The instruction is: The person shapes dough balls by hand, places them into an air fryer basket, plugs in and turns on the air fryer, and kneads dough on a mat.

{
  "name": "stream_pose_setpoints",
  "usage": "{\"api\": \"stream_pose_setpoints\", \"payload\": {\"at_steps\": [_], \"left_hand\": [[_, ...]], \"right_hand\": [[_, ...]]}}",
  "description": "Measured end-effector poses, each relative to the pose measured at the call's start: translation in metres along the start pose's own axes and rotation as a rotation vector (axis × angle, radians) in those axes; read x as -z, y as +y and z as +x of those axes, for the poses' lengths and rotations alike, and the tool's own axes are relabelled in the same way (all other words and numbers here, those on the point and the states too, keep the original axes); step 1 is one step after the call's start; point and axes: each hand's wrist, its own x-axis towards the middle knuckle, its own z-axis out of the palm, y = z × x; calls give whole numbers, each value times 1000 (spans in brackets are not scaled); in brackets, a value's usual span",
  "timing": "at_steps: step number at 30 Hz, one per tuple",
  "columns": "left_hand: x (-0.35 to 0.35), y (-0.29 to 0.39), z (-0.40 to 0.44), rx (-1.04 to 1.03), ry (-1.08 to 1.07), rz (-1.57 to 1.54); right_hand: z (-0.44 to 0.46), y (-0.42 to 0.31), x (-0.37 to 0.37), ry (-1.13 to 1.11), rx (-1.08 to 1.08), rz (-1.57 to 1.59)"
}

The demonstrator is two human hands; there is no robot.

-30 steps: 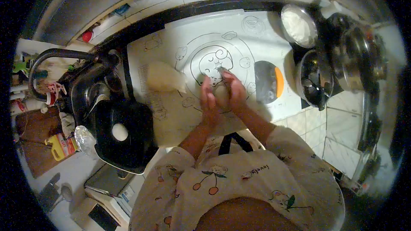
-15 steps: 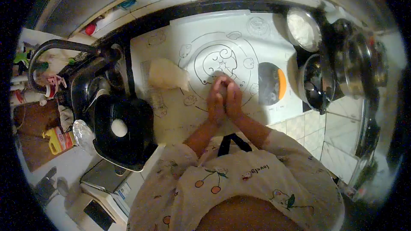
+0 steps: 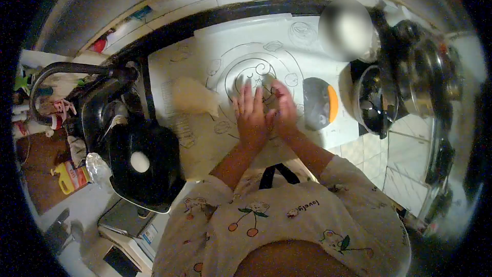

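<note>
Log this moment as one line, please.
Left hand: fingers spread over printed mat; right hand: close beside left hand; anything held: cannot tell; orange-edged scraper: on mat

Left hand [image 3: 253, 115] is beside right hand [image 3: 285, 112]; printed mat [image 3: 220, 43] beneath.

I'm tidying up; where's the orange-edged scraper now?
In the head view, the scraper lies at the right of the mat, between the right hand and the pot.
</note>
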Motion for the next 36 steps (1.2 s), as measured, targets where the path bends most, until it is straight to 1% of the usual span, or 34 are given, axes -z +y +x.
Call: {"api": "stream_pose_setpoints", "payload": {"at_steps": [1,2,3,4,5,6,9,10,13,14,15,17,18,20,21,23,24,26,27,29,30,31,32,34,35,36], "left_hand": [[-7,2,6,-16,-49,47],[-14,5,11,-33,-98,93],[-20,6,18,-52,-134,141],[-21,7,20,-28,-183,170],[-23,7,22,-41,-176,177],[-20,9,22,-53,-177,184],[-16,13,21,-57,-168,162],[-15,14,24,-58,-160,148],[-17,-15,20,-188,32,-323],[-12,-16,15,-97,166,-579],[-10,-23,10,-74,288,-613],[21,-23,-8,82,309,-590],[32,-21,-15,84,319,-597],[49,-21,-33,98,347,-600],[52,-24,-41,97,329,-573],[54,-32,-60,105,285,-520],[53,-39,-71,132,296,-542],[48,-59,-93,175,330,-589],[50,-63,-104,258,333,-610],[53,-68,-122,416,342,-655],[52,-68,-130,431,353,-670],[52,-69,-137,445,362,-685],[53,-70,-141,461,369,-698],[67,-68,-140,336,329,-523],[73,-68,-140,273,307,-436],[75,-71,-141,247,302,-415]], "right_hand": [[0,-6,7,88,-5,20],[4,-14,17,87,42,-69],[5,-19,20,76,60,-78],[4,-23,22,64,81,-85],[1,-25,25,57,97,-91],[-5,-23,30,35,101,-202],[-12,-20,34,0,69,-251],[-9,-22,38,8,90,-289],[-7,-26,45,15,174,-422],[-7,-26,43,-100,140,-517],[-8,-26,38,-218,101,-609],[-12,-32,17,-430,198,-769],[-14,-43,2,-523,340,-835],[-12,-40,-14,-666,440,-886],[4,-24,-20,-713,398,-876],[36,-18,-22,-584,509,-886],[55,5,-16,-325,501,-844],[91,7,-3,-122,154,-735],[98,-3,-8,59,577,-982],[78,12,-35,40,633,-1019],[55,1,-52,-285,323,-894],[32,-9,-68,-526,-32,-800],[11,-46,-81,-674,-100,-703],[-52,-4,-68,-798,636,-868],[-52,-7,-52,-836,525,-820],[-46,-15,-28,-871,417,-772]]}}
